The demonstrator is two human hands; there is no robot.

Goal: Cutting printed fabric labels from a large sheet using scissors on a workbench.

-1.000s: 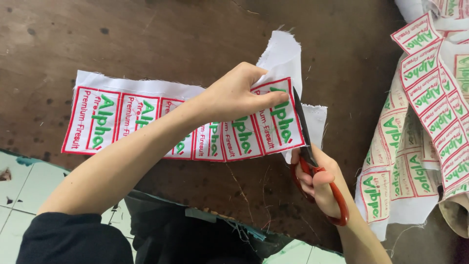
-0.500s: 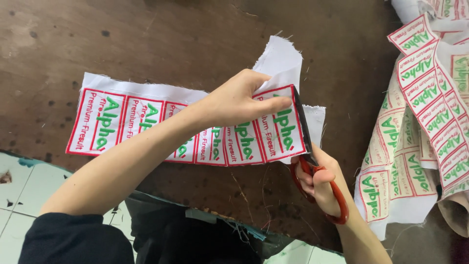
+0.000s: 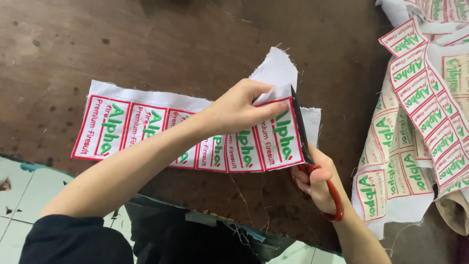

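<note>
A white fabric strip (image 3: 141, 129) printed with a row of red-bordered, green-lettered labels lies across the dark wooden table (image 3: 146, 44). My left hand (image 3: 242, 108) pinches the strip's right end and holds it up off the table. My right hand (image 3: 317, 183) grips red-handled scissors (image 3: 305, 146). Their dark blades run along the right edge of the last label, closed up to the strip's top edge. A white offcut (image 3: 278, 71) sticks up behind the blades.
A heap of more label strips (image 3: 420, 117) fills the right side of the table. Loose threads lie near the table's front edge. A pale tiled floor (image 3: 14, 190) shows at the lower left, below the table edge.
The scissor blades have closed and advanced up the label's right edge to the top of the strip. My left hand has lifted the strip's end slightly and shifted right.
</note>
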